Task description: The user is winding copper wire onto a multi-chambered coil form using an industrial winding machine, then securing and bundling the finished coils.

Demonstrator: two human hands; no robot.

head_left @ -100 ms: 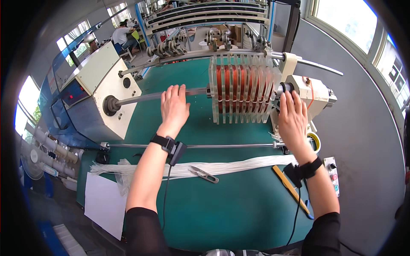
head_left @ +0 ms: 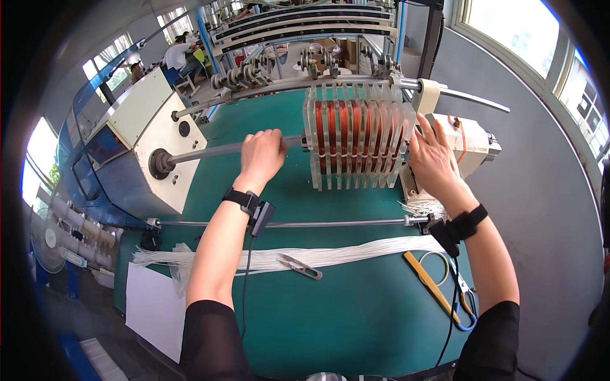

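Note:
My left hand [head_left: 262,153] is closed over the bare square metal shaft [head_left: 219,150], its fingertips curled down out of sight. My right hand [head_left: 437,159] is open, fingers stretched and apart, at the right end of the winding former [head_left: 309,120], where the shaft meets the cream tailstock [head_left: 470,136]. What its fingertips touch is hidden. Clear plates divide the former, and reddish-brown wire coils [head_left: 343,136] fill the gaps between them. At the left, the shaft enters a chuck [head_left: 161,164] on the cream winding machine [head_left: 181,184].
On the green table [head_left: 356,317] lie a bundle of white cords [head_left: 356,253], thread snips [head_left: 300,266], a yellow bar [head_left: 432,289], blue-handled scissors [head_left: 468,308] and white paper [head_left: 152,311]. A thin rod [head_left: 318,223] crosses before the former. Wire guide rollers [head_left: 241,75] stand behind.
The fingers of my left hand have curled from lying flat to wrapping over the shaft. My right hand has shifted left with its fingers spreading, and the scissors beside its forearm have come into view.

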